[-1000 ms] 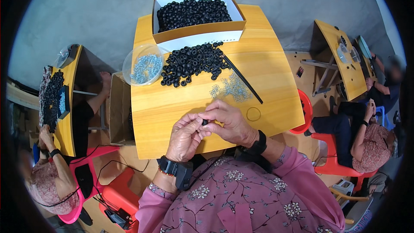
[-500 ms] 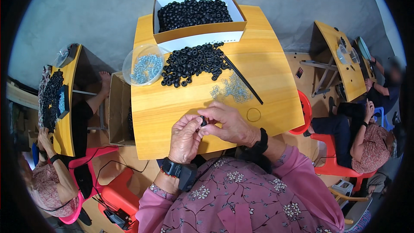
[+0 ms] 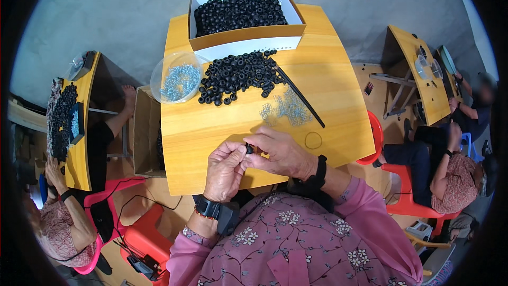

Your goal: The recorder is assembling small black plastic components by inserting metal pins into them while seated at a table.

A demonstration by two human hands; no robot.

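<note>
Near the front edge of the wooden table (image 3: pixel 196 148), a small black round piece (image 3: pixel 248 149) is pinched between the fingertips of both my hands. My left hand (image 3: pixel 225 169) is closed on it from the left. From the right, the thumb and forefinger of my right hand (image 3: pixel 280 152) meet at the same piece. Beyond my hands lies a pile of black bead-like pieces (image 3: pixel 238 74), many with a hole. Small clear pieces (image 3: pixel 291 107) are scattered next to a thin black rod (image 3: pixel 300 97). A thin rubber-band-like ring (image 3: pixel 313 140) lies right of my right hand.
A brown and white box (image 3: pixel 248 37) full of black pieces stands at the back. Left of the pile is a clear round tub (image 3: pixel 155 82) with small bluish pieces. A cardboard box (image 3: pixel 145 148) and a red stool (image 3: pixel 374 137) flank the table. People sit at other tables on both sides.
Both hands stay at almost the same place, with the fingers shifting slightly around the black piece. The things on the table lie as before.
</note>
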